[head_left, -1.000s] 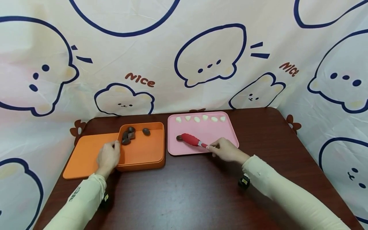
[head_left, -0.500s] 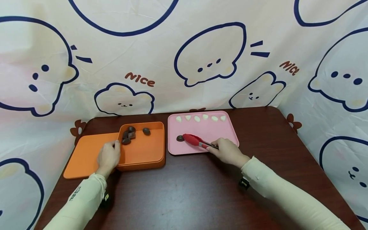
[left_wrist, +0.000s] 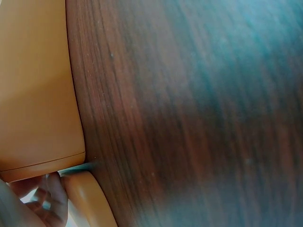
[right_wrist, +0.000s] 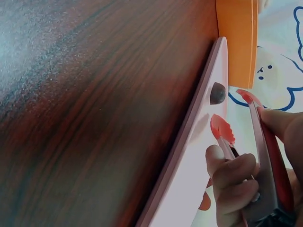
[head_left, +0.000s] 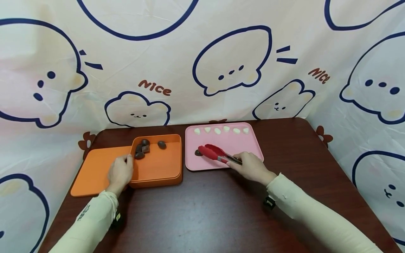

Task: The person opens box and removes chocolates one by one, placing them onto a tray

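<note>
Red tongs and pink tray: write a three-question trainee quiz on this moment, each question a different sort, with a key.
1. True or false: the red tongs in the right hand are clamped on the dark piece on the pink tray.
2. How many white pieces line the tray's far edge?
3. The left hand rests at: A) the orange box, B) the pink tray, C) the bare table.

Key:
1. False: the tong tips stand apart and the piece lies on the tray by them.
2. Six.
3. A: its fingers are at the box's left wall, over the flat orange lid.
</note>
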### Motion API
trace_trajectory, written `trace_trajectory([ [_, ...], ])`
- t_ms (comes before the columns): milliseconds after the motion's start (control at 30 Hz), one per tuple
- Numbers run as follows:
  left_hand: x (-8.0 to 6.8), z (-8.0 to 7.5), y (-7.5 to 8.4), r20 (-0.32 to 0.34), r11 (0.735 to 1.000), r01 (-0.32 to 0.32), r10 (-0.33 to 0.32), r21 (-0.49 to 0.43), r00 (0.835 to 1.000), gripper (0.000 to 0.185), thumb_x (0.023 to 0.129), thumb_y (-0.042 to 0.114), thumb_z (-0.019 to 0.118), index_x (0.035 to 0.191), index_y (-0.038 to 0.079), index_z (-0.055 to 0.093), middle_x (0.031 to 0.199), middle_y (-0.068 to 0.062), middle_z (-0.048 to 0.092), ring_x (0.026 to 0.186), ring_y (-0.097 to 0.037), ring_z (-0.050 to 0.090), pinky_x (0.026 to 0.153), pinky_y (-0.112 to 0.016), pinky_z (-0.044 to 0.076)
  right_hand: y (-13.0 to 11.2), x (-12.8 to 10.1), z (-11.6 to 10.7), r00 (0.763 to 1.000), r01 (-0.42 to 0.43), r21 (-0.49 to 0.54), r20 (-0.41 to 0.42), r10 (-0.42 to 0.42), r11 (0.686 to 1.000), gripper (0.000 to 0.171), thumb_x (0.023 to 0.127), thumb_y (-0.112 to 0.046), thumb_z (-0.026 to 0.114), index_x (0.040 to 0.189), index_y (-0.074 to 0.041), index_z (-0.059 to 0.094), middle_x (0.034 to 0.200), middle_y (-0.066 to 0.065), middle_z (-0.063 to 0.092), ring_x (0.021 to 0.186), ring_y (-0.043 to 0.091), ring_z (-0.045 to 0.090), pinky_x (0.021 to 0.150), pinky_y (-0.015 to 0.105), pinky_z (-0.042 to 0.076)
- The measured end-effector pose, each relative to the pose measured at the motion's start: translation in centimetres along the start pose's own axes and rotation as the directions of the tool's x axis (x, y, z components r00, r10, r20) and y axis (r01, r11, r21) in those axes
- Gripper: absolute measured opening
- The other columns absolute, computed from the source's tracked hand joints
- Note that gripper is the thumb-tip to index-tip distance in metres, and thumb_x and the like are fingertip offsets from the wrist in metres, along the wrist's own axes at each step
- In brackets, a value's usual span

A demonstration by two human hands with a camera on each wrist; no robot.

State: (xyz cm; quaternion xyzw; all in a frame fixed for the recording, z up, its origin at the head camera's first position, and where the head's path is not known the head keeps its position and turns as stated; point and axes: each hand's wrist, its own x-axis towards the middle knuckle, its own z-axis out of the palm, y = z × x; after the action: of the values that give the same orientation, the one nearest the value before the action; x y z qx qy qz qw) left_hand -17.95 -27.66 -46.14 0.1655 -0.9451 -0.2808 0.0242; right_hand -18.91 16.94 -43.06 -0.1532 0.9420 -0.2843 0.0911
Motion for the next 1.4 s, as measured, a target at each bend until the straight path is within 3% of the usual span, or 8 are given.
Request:
trace_trajectory([
  [367,0.0,0.0,0.0,-0.003,1.000,-0.016,0.016,-0.001,1.000,0.055,0.108,0.040,0.026,0.077,0.009,0.058,0.060,-0.005,0.051,0.057,-0.024,0.050,0.051,-0.033,0.035,-0.9,0.3,0.0,0.999,0.019,0.013,-0.049,-0.018,1.000,0.028,0.093,-0.041,0.072,0.100,-0.014,0.074,0.072,-0.003,0.063,0.061,0.013,0.051,0.054,0.028,0.043],
  [600,0.0,0.1,0.2,-0.005,1.000,-0.029,0.029,-0.004,1.000,0.054,0.108,0.040,0.026,0.074,0.010,0.056,0.061,-0.005,0.051,0.056,-0.024,0.049,0.051,-0.033,0.035,-1.6,0.4,0.1,0.997,0.032,0.048,-0.067,-0.029,0.998,0.023,0.091,-0.038,0.075,0.092,-0.015,0.073,0.063,-0.002,0.056,0.055,0.013,0.048,0.051,0.026,0.040],
  [967,-0.1,0.1,-0.1,0.006,1.000,-0.022,0.022,-0.011,1.000,0.053,0.109,0.040,0.027,0.077,0.009,0.056,0.062,-0.006,0.050,0.056,-0.024,0.049,0.051,-0.033,0.035,-2.9,0.6,1.2,0.997,0.044,0.116,-0.075,-0.035,0.992,0.023,0.090,-0.037,0.076,0.094,-0.015,0.073,0.063,-0.002,0.055,0.052,0.012,0.047,0.047,0.025,0.040],
  [1400,-0.1,0.1,-0.2,0.003,1.000,-0.021,0.021,0.000,1.000,0.055,0.109,0.041,0.026,0.083,0.008,0.062,0.064,-0.007,0.052,0.058,-0.024,0.051,0.050,-0.033,0.036,-5.2,1.7,1.8,0.993,0.078,0.114,-0.092,-0.068,0.990,0.025,0.090,-0.040,0.076,0.095,-0.016,0.071,0.062,-0.002,0.054,0.052,0.009,0.047,0.048,0.025,0.038],
])
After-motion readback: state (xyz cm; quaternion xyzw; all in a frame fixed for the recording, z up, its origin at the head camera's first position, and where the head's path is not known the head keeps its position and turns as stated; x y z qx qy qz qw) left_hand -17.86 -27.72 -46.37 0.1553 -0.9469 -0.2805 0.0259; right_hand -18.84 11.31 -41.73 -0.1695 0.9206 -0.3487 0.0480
